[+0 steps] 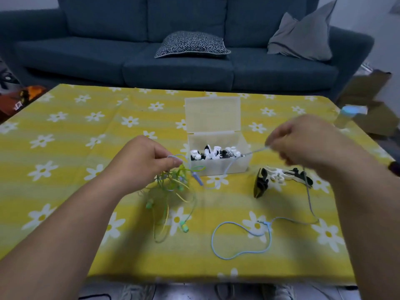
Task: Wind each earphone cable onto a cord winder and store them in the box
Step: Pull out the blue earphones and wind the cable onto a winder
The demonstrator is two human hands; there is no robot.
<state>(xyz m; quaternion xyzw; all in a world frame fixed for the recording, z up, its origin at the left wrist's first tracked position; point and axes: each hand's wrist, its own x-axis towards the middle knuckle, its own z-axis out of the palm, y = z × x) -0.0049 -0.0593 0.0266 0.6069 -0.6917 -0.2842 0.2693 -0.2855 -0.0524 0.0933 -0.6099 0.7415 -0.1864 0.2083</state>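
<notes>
My left hand [149, 159] pinches one end of a light blue earphone cable [240, 241] above a tangle of green and yellow earphones [173, 191]. My right hand [303, 144], blurred, pinches the same blue cable further along, right of the box. From there the cable drops to the table and loops at the front, its plug lying near the loop. A clear plastic box [218, 165] with its lid [213, 114] open stands at the centre, holding black and white wound bundles. Black and white cord winders [279, 176] lie right of the box.
The table carries a yellow cloth with white daisies [86, 131]. A bottle with a blue cap [348, 114] stands at the far right edge. A dark blue sofa [173, 61] with two cushions is behind the table. Cardboard boxes sit on the floor at the right.
</notes>
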